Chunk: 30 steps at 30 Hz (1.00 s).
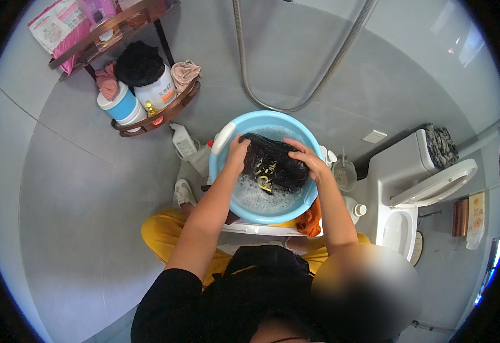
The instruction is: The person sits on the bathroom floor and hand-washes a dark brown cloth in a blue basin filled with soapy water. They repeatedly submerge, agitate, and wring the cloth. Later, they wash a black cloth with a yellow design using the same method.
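Note:
A wet black garment point(273, 157) with yellow lettering lies bunched in a light blue basin point(267, 218) of soapy water. White suds point(256, 197) float around its lower side. My left hand point(238, 151) is closed on the garment's upper left edge, its fingertips partly hidden by the cloth. At the opposite side, my right hand point(308, 158) grips the cloth with thumb and fingers a little apart. The garment spans the space between both hands, its lower part in the foam.
An orange cloth point(309, 220) hangs below the basin's right front. White bottles point(184, 141) stand to the left, and a toilet point(396, 188) with raised lid to the right. A corner shelf point(173, 106) holds tubs and cloths. A shower hose point(278, 108) loops behind the basin.

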Tool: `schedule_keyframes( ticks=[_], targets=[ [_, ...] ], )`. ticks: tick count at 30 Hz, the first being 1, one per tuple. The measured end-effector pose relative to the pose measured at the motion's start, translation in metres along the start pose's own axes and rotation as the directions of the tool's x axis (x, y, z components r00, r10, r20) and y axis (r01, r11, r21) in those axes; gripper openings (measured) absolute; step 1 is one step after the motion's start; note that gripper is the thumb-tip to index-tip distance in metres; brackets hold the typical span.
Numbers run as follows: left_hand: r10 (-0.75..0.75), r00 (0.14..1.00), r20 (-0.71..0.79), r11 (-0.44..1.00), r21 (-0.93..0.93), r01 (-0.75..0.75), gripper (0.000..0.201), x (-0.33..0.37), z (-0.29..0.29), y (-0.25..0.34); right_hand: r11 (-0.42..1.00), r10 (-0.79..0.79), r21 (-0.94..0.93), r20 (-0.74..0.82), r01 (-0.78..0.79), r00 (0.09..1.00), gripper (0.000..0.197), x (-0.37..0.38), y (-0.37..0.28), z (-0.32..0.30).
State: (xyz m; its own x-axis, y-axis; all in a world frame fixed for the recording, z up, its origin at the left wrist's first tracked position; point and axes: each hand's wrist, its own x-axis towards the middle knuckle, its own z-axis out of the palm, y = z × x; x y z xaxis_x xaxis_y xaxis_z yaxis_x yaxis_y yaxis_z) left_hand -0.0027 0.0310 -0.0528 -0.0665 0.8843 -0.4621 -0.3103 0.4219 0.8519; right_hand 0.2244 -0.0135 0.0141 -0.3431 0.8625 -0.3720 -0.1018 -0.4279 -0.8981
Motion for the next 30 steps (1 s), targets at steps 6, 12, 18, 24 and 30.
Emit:
schedule_keyframes(
  ticks=[6, 12, 18, 24, 30],
  targets=[
    [0.083, 0.987, 0.135, 0.934, -0.355, -0.03, 0.022, -0.01, 0.02, 0.022, 0.633, -0.177, -0.772, -0.08, 0.051, 0.981, 0.065, 0.013, 0.024, -0.011],
    [0.264, 0.94, 0.216, 0.965, -0.06, -0.257, 0.013, -0.038, 0.043, 0.06, 0.371, -0.374, -0.922, -0.255, -0.108, 0.892, 0.065, 0.01, 0.034, -0.009],
    [0.338, 0.875, 0.348, 0.937, -0.214, -0.277, 0.014, -0.062, 0.065, 0.09, 0.504, -0.488, -0.863, -0.248, 0.039, 0.837, 0.08, 0.019, 0.03, 0.02],
    [0.408, 0.834, 0.372, 0.892, -0.358, -0.277, 0.014, -0.083, 0.079, 0.115, 0.646, -0.641, -0.763, -0.527, 0.022, 0.558, 0.082, 0.041, 0.05, 0.037],
    [0.433, 0.86, 0.27, 0.856, -0.422, -0.299, 0.014, -0.074, 0.073, 0.113, 0.796, -0.546, -0.605, -0.698, 0.026, 0.462, 0.053, 0.019, 0.054, 0.042]
  ],
)
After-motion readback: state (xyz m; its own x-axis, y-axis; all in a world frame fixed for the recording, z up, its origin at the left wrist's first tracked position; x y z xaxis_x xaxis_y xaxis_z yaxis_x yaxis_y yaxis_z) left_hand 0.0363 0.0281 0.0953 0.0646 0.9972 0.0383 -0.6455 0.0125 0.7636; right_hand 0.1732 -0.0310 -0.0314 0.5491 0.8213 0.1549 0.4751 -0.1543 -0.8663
